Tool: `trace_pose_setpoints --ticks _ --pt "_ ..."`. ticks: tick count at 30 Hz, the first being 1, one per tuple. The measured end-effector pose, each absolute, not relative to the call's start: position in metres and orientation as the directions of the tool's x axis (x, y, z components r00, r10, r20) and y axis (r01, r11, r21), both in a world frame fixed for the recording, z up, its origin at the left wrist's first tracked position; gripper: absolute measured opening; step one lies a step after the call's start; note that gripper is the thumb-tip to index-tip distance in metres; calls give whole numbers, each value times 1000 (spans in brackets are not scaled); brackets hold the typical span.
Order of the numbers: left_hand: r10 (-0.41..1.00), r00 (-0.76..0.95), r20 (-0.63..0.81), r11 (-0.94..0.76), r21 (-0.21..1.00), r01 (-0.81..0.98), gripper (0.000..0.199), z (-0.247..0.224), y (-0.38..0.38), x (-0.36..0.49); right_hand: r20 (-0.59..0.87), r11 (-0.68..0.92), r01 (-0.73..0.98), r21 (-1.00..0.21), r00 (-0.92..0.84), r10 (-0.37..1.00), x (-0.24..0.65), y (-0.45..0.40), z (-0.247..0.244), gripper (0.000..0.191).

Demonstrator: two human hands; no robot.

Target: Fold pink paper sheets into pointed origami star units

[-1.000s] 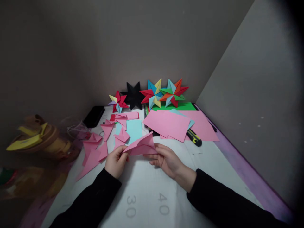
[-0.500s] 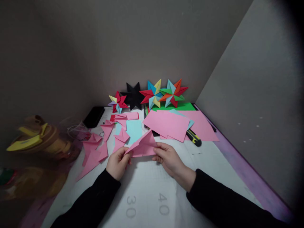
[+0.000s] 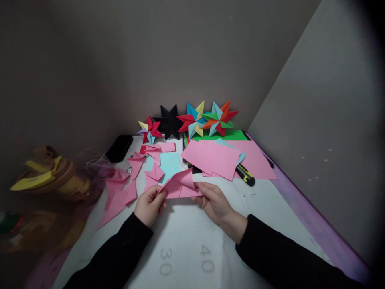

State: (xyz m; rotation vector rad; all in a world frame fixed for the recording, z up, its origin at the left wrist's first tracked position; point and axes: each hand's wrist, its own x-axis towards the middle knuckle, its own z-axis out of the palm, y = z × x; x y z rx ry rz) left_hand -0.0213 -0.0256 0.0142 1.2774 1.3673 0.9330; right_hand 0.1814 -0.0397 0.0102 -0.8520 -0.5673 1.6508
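A sheet of pink paper [image 3: 180,188] with creases is held up between both hands above the white table surface. Its left corner is pinched by my left hand [image 3: 150,205], thumb on top. At its right edge my right hand [image 3: 212,200] grips the paper between thumb and fingers. The upper part of the sheet curls up and over toward a point near the middle. Left of my hands lie several folded pink paper pieces [image 3: 120,200], and a small pink folded piece [image 3: 155,173] is just behind my left hand.
Flat pink sheets [image 3: 213,157] lie behind my right hand, beside a black-and-yellow utility knife [image 3: 246,175]. Folded paper stars [image 3: 197,120] lean on the back wall. A phone [image 3: 119,148] lies at the back left. A brown pot-like object [image 3: 57,176] stands at the left.
The right side of the pink paper has curled over and its peak has dropped slightly. My right hand's fingers have shifted a little at its edge; my left hand has barely moved.
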Motion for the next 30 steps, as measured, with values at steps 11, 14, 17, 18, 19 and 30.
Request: trace_pose_setpoints --ticks 11,14,17,18,19,30 --pt "991 83 -110 99 988 119 27 23 -23 -25 -232 -260 -169 -951 -168 958 184 -38 10 20" --pt "997 25 -66 66 997 32 38 23 -21 -26 -193 -218 -128 -968 -180 965 183 -40 13 13" --pt "998 19 -68 69 989 -132 57 20 -22 -23 -152 -191 -156 -969 -233 961 180 -42 15 13" --pt "995 40 -96 102 976 -193 66 19 -23 -20 -147 -196 -170 -966 -264 953 179 -44 16 14" --pt "989 68 -131 144 956 -254 73 18 -26 -16 -150 -210 -182 -961 -295 944 177 -45 16 15" --pt "952 64 -300 290 811 -508 34 21 -50 13 -193 -268 -127 -955 -417 888 166 -57 12 16"
